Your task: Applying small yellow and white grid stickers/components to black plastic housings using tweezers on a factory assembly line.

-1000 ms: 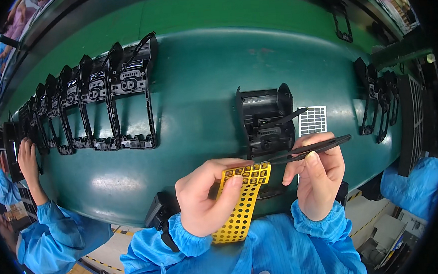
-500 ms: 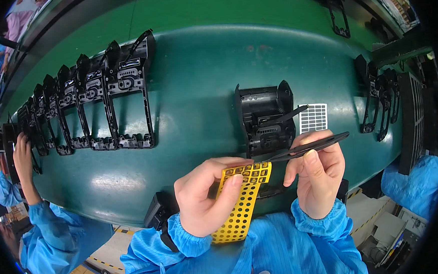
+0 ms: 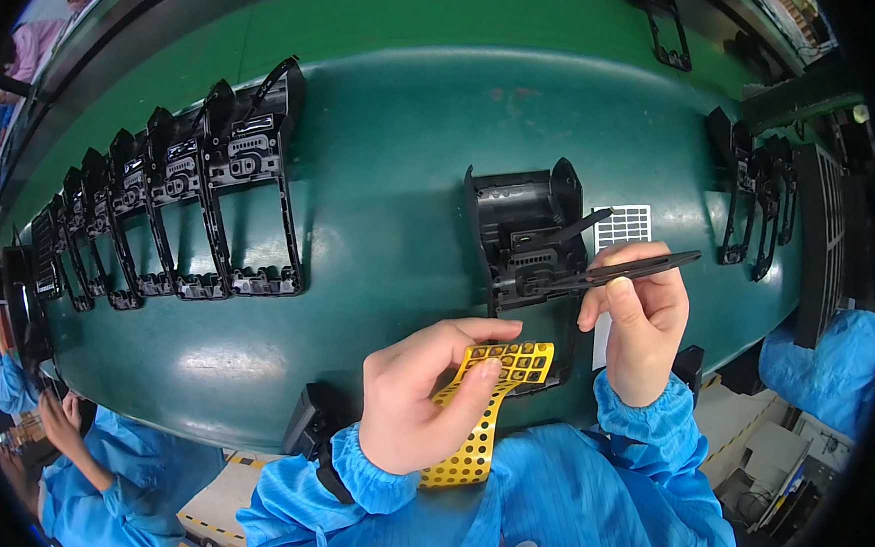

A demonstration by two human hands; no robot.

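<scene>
Left hand (image 3: 406, 406) pinches yellow sheet (image 3: 482, 429) of dark pads under thumb, index finger stretched out, above near edge of workbench (image 3: 382, 177). Right hand (image 3: 639, 326) pinches black tweezers (image 3: 648, 267) between thumb and fingers, tips over black frame (image 3: 523, 196) lying toward near edge. Step looks like tweezer work at frame; whether tips grip pad, cannot tell. Next move seems to call for steady tips, sheet clear of frame.

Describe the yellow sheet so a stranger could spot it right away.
Start at the big green table, then look to its near side, where the wearer's left hand is. That hand holds the yellow sheet. Unlike the white sheet lying flat with dark rectangles, it bends and carries rows of dark round spots.
</scene>
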